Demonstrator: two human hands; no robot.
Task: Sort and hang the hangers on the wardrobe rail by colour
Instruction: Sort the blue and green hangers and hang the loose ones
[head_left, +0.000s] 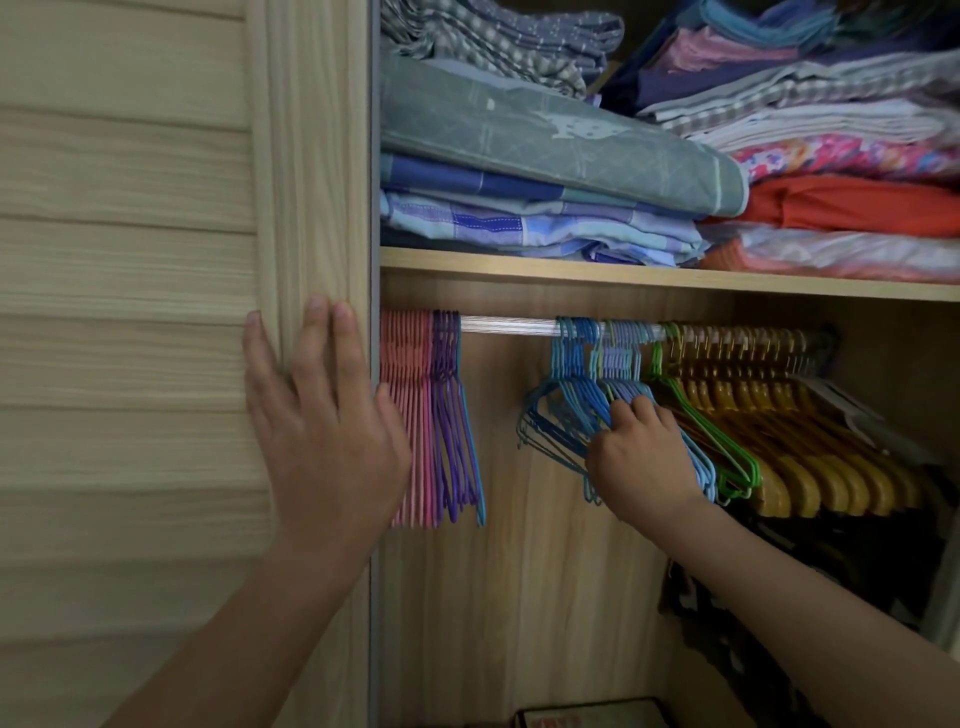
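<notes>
A silver wardrobe rail (506, 326) runs under the shelf. At its left end hang several pink hangers (410, 415), then purple hangers (451, 431) with one light blue hanger at their right side. A bare stretch of rail follows. Past it hang blue hangers (569, 395), lilac hangers (621, 364), green hangers (727, 457) and several yellow wooden hangers (810, 467). My right hand (636, 457) grips the blue hangers at their shoulders, fingers curled round the wires. My left hand (322, 426) rests flat on the wardrobe door's edge.
The pale wooden slatted door (130, 312) fills the left side. A shelf (623, 274) above the rail carries stacks of folded bedding and cloth (545, 156). Dark clothes (831, 597) lie low at the right. A box (587, 717) stands at the bottom.
</notes>
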